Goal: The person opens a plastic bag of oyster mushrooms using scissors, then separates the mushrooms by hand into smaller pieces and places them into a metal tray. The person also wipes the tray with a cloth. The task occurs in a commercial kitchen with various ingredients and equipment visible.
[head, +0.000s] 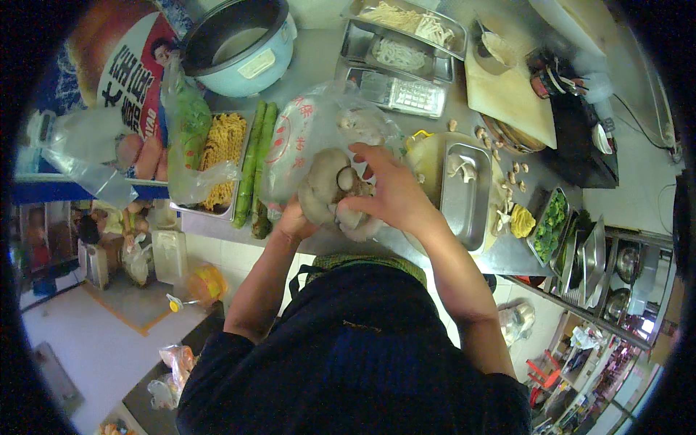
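A cluster of grey oyster mushrooms [321, 190] is held over the front edge of the steel worktable. My left hand [296, 217] cups it from below and the left, with its fingers mostly hidden beneath the caps. From the right, my right hand [399, 198] reaches around the cluster, its thumb on a lower cap and its fingers arched near the stem side. Behind lies a clear plastic bag [288, 130] with red print, with more pale mushrooms [361, 125] inside. A steel pan [466, 217] to the right contains a few torn mushroom pieces [461, 167].
Left of the bag are green stalks [253, 163] and a tray of yellow noodles [222, 141]. A blue pot [253, 70] stands behind them. Mushroom trays [405, 19], a digital scale [416, 97], a cutting board [505, 103] and a broccoli tray [550, 228] occupy the back and right.
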The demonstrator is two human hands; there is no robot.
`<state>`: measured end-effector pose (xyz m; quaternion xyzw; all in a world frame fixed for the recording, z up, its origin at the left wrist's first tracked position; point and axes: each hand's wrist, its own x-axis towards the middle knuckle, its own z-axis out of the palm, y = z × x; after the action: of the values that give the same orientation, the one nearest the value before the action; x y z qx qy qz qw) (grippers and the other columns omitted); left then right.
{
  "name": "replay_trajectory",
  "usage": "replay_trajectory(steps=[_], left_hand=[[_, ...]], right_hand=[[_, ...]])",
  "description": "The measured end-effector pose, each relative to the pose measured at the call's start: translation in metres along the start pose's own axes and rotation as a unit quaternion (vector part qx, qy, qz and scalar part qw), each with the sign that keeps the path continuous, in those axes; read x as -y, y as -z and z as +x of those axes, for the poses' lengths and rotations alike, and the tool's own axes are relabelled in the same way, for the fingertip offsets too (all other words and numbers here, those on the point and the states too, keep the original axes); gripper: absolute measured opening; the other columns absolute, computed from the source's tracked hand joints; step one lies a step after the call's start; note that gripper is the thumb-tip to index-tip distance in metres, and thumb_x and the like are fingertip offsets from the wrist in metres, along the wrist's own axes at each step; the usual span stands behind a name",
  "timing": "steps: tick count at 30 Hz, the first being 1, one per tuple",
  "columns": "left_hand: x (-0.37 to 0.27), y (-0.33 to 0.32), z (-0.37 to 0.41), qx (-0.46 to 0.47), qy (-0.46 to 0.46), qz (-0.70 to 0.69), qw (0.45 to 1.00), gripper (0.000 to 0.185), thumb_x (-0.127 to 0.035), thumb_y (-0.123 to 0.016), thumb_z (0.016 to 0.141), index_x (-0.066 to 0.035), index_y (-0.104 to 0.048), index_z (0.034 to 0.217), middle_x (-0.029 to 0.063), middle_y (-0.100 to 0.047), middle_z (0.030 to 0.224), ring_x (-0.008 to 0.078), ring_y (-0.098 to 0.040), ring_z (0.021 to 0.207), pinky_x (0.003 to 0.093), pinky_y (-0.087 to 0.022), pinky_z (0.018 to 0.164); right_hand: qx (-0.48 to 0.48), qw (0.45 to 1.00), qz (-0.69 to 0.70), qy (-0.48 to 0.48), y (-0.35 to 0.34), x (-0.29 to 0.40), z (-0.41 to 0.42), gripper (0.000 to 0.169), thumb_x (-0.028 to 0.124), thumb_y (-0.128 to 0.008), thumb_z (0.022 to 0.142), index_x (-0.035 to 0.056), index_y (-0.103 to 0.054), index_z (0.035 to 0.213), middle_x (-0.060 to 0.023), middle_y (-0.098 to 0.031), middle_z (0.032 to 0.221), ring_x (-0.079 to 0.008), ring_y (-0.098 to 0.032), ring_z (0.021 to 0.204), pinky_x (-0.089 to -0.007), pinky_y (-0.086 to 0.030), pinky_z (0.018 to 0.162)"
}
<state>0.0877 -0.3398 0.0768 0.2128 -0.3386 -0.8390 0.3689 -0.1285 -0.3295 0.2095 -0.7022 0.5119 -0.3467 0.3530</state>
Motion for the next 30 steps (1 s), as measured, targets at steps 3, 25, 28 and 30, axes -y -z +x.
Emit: replay_trajectory(steps=[3, 25, 28, 30], left_hand=[[-0.004, -0.015, 0.011, -0.017, -0.019, 0.114, 0.993, 0.053, -0.026, -0.065, 0.097, -0.007, -0.045, 0.142, 0.0086, -0.054, 0.138, 0.0231, -0.056, 0.123, 0.0391, -0.050, 0.103], [0.032, -0.010, 0.007, -0.022, 0.048, -0.184, 0.981, 0.060, -0.025, -0.064, 0.097, -0.004, -0.040, 0.148, 0.0137, -0.053, 0.143, 0.0277, -0.058, 0.126, 0.0427, -0.049, 0.107], [0.031, -0.014, 0.008, 0.004, 0.032, -0.167, 0.985, 0.061, -0.024, -0.064, 0.097, -0.005, -0.039, 0.149, 0.0143, -0.052, 0.144, 0.0280, -0.057, 0.127, 0.0428, -0.049, 0.107], [0.035, -0.010, 0.012, 0.035, 0.026, -0.147, 0.988, 0.061, -0.022, -0.064, 0.097, -0.005, -0.039, 0.149, 0.0147, -0.051, 0.145, 0.0284, -0.056, 0.128, 0.0433, -0.048, 0.108]], right_hand=[[0.054, 0.998, 0.018, -0.040, 0.004, -0.006, 0.006, 0.073, 0.021, -0.087, 0.073, 0.0048, -0.053, 0.137, -0.0122, -0.068, 0.105, -0.0209, -0.064, 0.083, -0.0340, -0.053, 0.076], [-0.116, 0.954, 0.202, -0.188, -0.004, -0.041, -0.025, 0.045, -0.009, -0.060, 0.084, 0.0020, -0.055, 0.127, -0.0027, -0.066, 0.096, -0.0056, -0.056, 0.078, -0.0203, -0.044, 0.068], [-0.143, 0.961, 0.176, -0.156, -0.008, -0.040, -0.031, 0.045, -0.009, -0.061, 0.084, 0.0019, -0.055, 0.127, -0.0024, -0.066, 0.096, -0.0047, -0.055, 0.077, -0.0195, -0.043, 0.067], [-0.146, 0.966, 0.146, -0.157, -0.006, -0.033, -0.033, 0.043, -0.008, -0.060, 0.084, 0.0019, -0.056, 0.126, -0.0034, -0.067, 0.095, -0.0063, -0.056, 0.076, -0.0210, -0.045, 0.068]])
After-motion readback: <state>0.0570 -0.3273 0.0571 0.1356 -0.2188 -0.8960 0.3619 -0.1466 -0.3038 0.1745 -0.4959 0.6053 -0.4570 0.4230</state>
